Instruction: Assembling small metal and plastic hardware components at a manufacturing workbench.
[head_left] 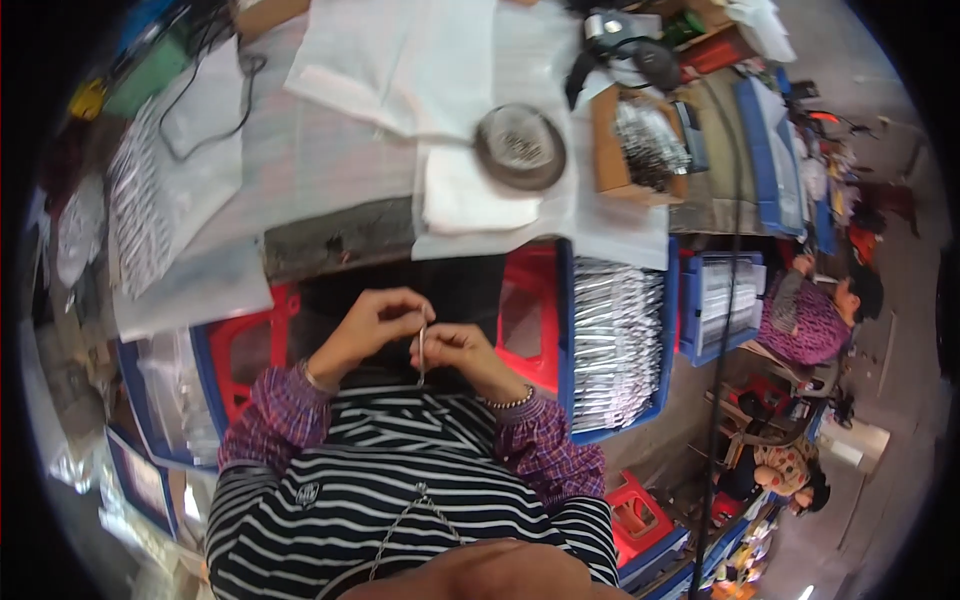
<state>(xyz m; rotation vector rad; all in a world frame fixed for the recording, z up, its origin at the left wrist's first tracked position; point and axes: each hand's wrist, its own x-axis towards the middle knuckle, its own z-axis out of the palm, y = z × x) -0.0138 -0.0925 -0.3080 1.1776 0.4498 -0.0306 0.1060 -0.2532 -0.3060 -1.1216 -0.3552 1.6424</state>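
Note:
A slim silver metal rod (421, 350) stands nearly upright between my hands, just in front of my striped top. Its upper end is pinched by the thumb and fingertips of my left hand (368, 328). My right hand (460, 352) is closed with its fingertips against the rod's middle. The rod's lower end points toward my lap, and its exact kind is too small to tell. Right of my hands, a blue crate (664, 372) holds many similar-looking slim silver pieces (615, 340) in stacked rows.
Ahead is a worktable (330, 150) with a round dish of small parts (520, 140), a white folded sheet (470, 200) and a cardboard box of metal parts (607, 150). Red stools (528, 320) flank my lap. Co-workers (810, 315) sit at the right.

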